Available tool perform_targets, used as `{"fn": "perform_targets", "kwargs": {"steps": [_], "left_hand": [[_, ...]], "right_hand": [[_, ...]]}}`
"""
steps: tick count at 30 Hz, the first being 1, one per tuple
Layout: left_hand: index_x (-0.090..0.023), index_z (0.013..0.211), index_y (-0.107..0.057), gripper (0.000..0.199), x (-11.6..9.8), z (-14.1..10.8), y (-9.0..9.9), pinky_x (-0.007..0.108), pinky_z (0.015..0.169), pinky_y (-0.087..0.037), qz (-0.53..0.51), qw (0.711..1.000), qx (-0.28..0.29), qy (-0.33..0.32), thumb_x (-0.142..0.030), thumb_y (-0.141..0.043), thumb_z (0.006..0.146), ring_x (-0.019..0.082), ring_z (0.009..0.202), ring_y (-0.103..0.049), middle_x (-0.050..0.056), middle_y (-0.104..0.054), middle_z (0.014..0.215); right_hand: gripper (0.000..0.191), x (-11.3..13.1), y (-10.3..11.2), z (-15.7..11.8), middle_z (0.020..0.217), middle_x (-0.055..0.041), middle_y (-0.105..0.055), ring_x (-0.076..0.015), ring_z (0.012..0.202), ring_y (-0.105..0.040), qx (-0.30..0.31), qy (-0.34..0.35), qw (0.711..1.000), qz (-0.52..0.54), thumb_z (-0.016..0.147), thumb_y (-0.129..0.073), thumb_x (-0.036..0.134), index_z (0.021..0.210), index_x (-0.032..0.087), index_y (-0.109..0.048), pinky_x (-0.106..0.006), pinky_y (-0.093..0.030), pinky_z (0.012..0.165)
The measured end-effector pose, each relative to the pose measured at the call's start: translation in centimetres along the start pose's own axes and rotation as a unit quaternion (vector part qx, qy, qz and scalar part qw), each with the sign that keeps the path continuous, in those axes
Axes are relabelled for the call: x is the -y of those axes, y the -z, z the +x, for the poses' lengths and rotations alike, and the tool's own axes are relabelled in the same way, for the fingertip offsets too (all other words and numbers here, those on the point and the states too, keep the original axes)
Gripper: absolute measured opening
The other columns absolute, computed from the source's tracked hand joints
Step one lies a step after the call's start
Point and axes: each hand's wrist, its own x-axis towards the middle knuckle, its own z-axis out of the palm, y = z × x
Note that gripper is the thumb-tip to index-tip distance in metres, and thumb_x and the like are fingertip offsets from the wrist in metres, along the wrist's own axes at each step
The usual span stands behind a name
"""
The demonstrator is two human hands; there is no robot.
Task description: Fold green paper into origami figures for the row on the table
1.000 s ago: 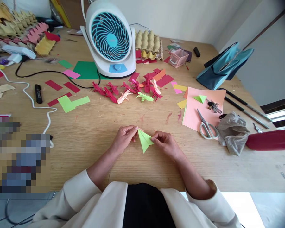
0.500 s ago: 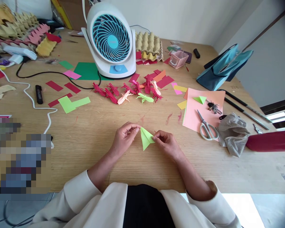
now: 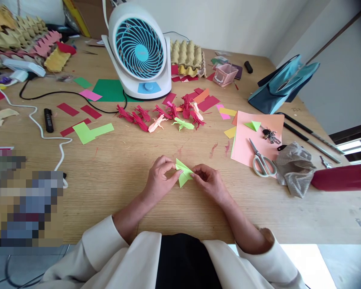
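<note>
A small folded light-green paper (image 3: 183, 173) with pointed corners is held between both hands, close to the table's front. My left hand (image 3: 163, 175) pinches its left side between thumb and fingers. My right hand (image 3: 209, 180) grips the right corner with thumb and forefinger. Beyond them lie several folded paper figures, among them a light-green one (image 3: 183, 124), a pale peach one (image 3: 157, 123) and a red one (image 3: 140, 121). Another folded green piece (image 3: 254, 125) rests on the peach sheets (image 3: 242, 140) at the right.
A white fan (image 3: 141, 52) stands behind the figures. Scissors (image 3: 262, 160), crumpled plastic (image 3: 295, 170) and a red bottle (image 3: 343, 178) lie at the right, with a blue bag (image 3: 270, 94) farther back. A marker (image 3: 48, 120) and white cable (image 3: 42, 130) are at the left.
My left hand has shifted its thumb onto the green paper's left side, and a flap there now stands differently. My right hand has moved slightly left with its corner.
</note>
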Motion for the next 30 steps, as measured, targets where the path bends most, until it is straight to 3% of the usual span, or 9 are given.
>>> {"fn": "perform_targets", "kwargs": {"steps": [5, 9, 14, 18, 22, 30], "left_hand": [[-0.019, 0.072, -0.055, 0.016, -0.2, 0.0, 0.2, 0.029, 0.082, -0.048, 0.026, 0.999, 0.016, -0.039, -0.018, -0.06, 0.087, 0.017, 0.089, -0.061, 0.005, -0.061, 0.092], [-0.019, 0.072, -0.052, 0.016, 0.1, -0.1, -0.2, 0.027, 0.072, -0.045, 0.033, 0.998, 0.056, -0.001, -0.016, -0.056, 0.087, 0.014, 0.077, -0.059, 0.004, -0.063, 0.088], [-0.019, 0.062, -0.042, 0.028, 0.7, 0.0, -0.5, 0.026, 0.062, -0.037, 0.063, 0.993, 0.077, 0.063, -0.018, -0.057, 0.086, 0.012, 0.063, -0.048, -0.002, -0.051, 0.067], [-0.019, 0.061, -0.041, 0.03, 0.8, 0.2, -0.2, 0.025, 0.061, -0.036, 0.048, 0.992, 0.085, 0.075, -0.021, -0.054, 0.088, 0.012, 0.063, -0.047, -0.002, -0.051, 0.067], [-0.017, 0.062, -0.047, 0.028, 0.9, 0.2, 0.3, 0.025, 0.067, -0.04, 0.003, 0.991, 0.111, 0.075, -0.016, -0.046, 0.09, 0.013, 0.069, -0.053, 0.001, -0.058, 0.074], [-0.016, 0.087, -0.064, 0.025, 0.8, -0.7, 0.3, 0.025, 0.077, -0.049, -0.044, 0.99, 0.129, 0.038, -0.001, -0.044, 0.08, 0.015, 0.085, -0.063, 0.004, -0.067, 0.094]], "right_hand": [[0.016, -0.1, 0.4, 0.0, 0.084, -0.0026, -0.058, -0.0135, 0.067, -0.053, -0.051, 0.055, 0.996, -0.051, 0.089, -0.061, 0.029, 0.101, 0.019, -0.065, -0.026, -0.044, 0.061], [0.012, 0.3, 0.5, -0.1, 0.09, -0.0044, -0.057, -0.0131, 0.068, -0.055, -0.069, 0.104, 0.988, -0.093, 0.093, -0.055, 0.024, 0.1, 0.02, -0.064, -0.026, -0.047, 0.063], [0.018, 0.4, 0.1, -0.6, 0.096, -0.0069, -0.059, -0.0171, 0.081, -0.06, -0.012, 0.186, 0.963, -0.194, 0.096, -0.049, 0.019, 0.104, 0.021, -0.065, -0.03, -0.051, 0.073], [0.022, 0.0, -0.3, -1.1, 0.1, -0.0085, -0.061, -0.0206, 0.091, -0.06, 0.026, 0.219, 0.93, -0.294, 0.097, -0.048, 0.016, 0.113, 0.02, -0.063, -0.036, -0.053, 0.084], [0.024, 0.1, -0.6, -1.6, 0.103, -0.01, -0.062, -0.0234, 0.097, -0.058, 0.04, 0.228, 0.897, -0.376, 0.097, -0.047, 0.016, 0.117, 0.019, -0.06, -0.04, -0.052, 0.091], [0.019, 0.1, -1.3, -2.1, 0.104, -0.0122, -0.06, -0.025, 0.093, -0.055, 0.049, 0.201, 0.855, -0.475, 0.096, -0.051, 0.016, 0.113, 0.016, -0.061, -0.04, -0.051, 0.084]]}}
